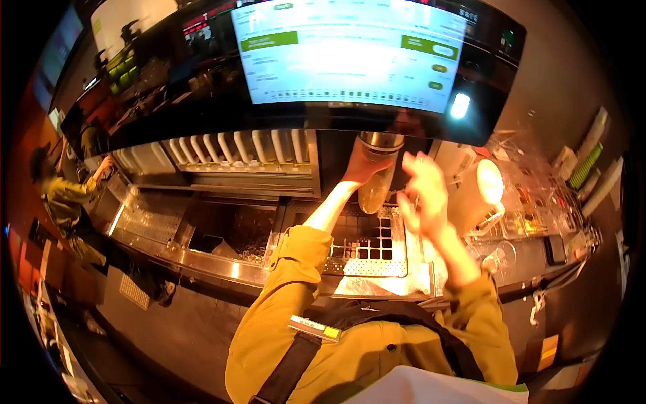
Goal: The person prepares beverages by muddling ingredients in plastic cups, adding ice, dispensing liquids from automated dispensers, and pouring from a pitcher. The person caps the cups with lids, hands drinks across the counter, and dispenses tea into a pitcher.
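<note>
My left hand (367, 167) is wrapped round a shaker cup (375, 194) with a metal top and a see-through, brownish lower part. The cup is tilted slightly, above the grated drain, just under the lower edge of the screen. Close to its right side is my right hand (427, 192), raised, with the thumb apart from the loosely bent fingers. Nothing shows in that hand, though it is somewhat blurred. The drain grate (363, 246) lies below both hands.
A large lit screen (350, 60) overhangs the counter. White-handled containers (229, 148) stand in a row at the left, behind a sink (229, 225). A white pitcher (471, 192) and clear racks (538, 195) are at the right. Another person (70, 202) stands far left.
</note>
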`<state>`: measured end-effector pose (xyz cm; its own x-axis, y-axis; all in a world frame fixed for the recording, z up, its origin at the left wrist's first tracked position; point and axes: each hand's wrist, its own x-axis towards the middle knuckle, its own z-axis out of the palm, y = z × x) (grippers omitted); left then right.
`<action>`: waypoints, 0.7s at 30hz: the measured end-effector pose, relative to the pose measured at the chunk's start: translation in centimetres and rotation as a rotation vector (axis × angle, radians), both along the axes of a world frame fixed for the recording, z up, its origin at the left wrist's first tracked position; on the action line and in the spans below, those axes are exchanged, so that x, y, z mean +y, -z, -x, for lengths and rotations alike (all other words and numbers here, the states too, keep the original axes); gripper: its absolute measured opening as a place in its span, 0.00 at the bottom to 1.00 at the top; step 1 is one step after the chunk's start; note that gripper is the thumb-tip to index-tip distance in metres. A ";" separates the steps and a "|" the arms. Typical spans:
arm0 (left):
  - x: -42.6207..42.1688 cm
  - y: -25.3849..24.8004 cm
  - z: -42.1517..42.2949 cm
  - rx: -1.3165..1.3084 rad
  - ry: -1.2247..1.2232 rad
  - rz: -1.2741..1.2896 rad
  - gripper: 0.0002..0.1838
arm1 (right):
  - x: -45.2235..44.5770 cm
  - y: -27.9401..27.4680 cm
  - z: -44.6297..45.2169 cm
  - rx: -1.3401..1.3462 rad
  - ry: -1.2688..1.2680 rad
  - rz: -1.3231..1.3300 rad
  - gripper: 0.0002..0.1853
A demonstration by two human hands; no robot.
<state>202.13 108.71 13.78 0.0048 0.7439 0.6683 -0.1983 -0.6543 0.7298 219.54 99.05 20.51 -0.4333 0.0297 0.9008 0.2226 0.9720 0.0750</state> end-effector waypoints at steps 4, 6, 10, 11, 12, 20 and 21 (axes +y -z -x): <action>-1.2 -1.7 -0.4 0.142 -0.131 -0.007 0.37 | 2.2 -6.7 2.2 0.187 0.279 -0.176 0.14; 0.2 -0.3 0.0 0.091 -0.128 -0.025 0.39 | 3.5 -7.5 2.6 0.173 0.328 -0.218 0.14; 1.3 0.7 0.3 0.088 -0.141 -0.099 0.41 | 3.5 -8.8 2.9 0.231 0.367 -0.256 0.13; 0.9 0.5 0.2 0.109 -0.157 -0.096 0.41 | 3.6 -9.1 2.9 0.234 0.380 -0.256 0.13; 0.5 0.3 0.2 0.109 -0.157 -0.076 0.41 | 3.6 -9.4 2.9 0.240 0.382 -0.265 0.13; -2.0 -1.6 -0.3 0.112 -0.216 0.002 0.41 | 4.3 -10.4 2.9 0.267 0.406 -0.307 0.14; -1.9 -1.5 -0.4 0.095 -0.196 -0.007 0.41 | 4.4 -10.4 2.9 0.272 0.402 -0.317 0.14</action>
<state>202.50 106.79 15.24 -0.0764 0.7323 0.6767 0.0029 -0.6785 0.7346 216.62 103.42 30.95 -0.1956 -0.1457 0.9698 0.6213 0.7467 0.2375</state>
